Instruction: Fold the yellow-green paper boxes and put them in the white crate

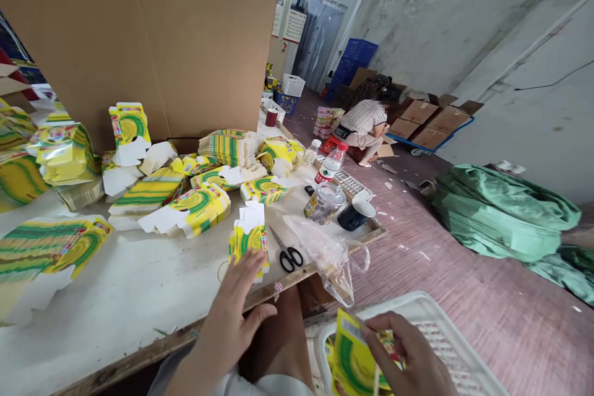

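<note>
My left hand (236,303) reaches over the table's front edge, fingers stretched out, its fingertips at a small stack of yellow-green flat cartons (249,238) with white flaps. Whether the fingertips touch the stack or hover over it I cannot tell. Low on the right, my right hand (408,352) has thumb and fingers closed on a yellow carton (350,346) with green rings. That carton is above a white plastic basket (431,309), in which more yellow packaging shows partly behind the hand. Black-handled scissors (290,258) lie right of the stack.
Bundles of folded cartons (153,189) cover the table's back and left, before a big cardboard sheet (185,43). A clear jar (325,203), a water bottle (330,164), a dark cup (356,214) and a plastic bag (320,247) stand or lie rightward. A person (364,120) crouches beyond.
</note>
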`<state>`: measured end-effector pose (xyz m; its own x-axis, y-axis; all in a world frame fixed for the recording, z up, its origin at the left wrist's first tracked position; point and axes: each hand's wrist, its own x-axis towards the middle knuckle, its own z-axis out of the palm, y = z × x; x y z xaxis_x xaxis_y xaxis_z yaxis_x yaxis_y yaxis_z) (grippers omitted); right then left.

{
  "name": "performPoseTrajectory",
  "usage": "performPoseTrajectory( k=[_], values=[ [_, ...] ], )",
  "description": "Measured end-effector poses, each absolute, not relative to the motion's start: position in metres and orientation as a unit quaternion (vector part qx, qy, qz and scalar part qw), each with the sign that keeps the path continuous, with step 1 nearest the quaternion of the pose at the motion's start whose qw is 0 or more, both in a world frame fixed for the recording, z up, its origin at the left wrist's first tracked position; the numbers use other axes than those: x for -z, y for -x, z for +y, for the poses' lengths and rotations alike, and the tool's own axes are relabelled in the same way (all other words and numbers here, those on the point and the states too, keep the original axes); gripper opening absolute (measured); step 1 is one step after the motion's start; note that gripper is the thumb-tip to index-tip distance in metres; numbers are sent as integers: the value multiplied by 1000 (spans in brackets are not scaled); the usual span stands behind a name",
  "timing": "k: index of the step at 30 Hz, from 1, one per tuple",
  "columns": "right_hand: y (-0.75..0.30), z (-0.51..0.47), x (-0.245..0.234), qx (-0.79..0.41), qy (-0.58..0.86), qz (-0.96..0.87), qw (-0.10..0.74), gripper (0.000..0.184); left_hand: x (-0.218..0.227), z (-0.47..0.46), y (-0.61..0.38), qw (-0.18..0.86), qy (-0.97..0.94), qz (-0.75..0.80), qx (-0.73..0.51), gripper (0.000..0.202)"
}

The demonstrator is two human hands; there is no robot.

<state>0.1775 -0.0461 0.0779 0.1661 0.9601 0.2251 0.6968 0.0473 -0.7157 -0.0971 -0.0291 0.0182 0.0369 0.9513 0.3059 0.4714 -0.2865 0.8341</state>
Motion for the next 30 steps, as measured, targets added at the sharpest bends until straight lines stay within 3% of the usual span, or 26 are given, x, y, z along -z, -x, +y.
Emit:
performPoseTrajectory(
  k=[3,8,11,14,19,21,25,30],
  values=[
    [-184,-45,-71,-154,678,-629,348,30,-1,-15,113,202,-688,579,-388,46],
    [-122,-26,-41,-368,597,-610,369,36,2,-15,114,213,-687,570,-398,28],
    [-81,-8,-21,-434,567,-524,465,41,-2,-22,108,273,-677,540,-419,32],
    [-60,2,-9,-454,547,-494,500,50,-6,-29,104,326,-658,520,-437,34],
    [-62,-10,-17,-524,484,-438,547,42,-20,-35,98,423,-464,518,-580,50],
    [-64,-20,-22,-582,444,-405,547,38,-27,-36,95,516,-366,461,-622,53],
    [-60,-34,-24,-654,403,-374,520,33,-36,-38,90,712,-245,310,-581,45],
    [-58,-36,-24,-639,405,-411,508,31,-43,-40,88,739,-250,272,-564,43]
  ],
)
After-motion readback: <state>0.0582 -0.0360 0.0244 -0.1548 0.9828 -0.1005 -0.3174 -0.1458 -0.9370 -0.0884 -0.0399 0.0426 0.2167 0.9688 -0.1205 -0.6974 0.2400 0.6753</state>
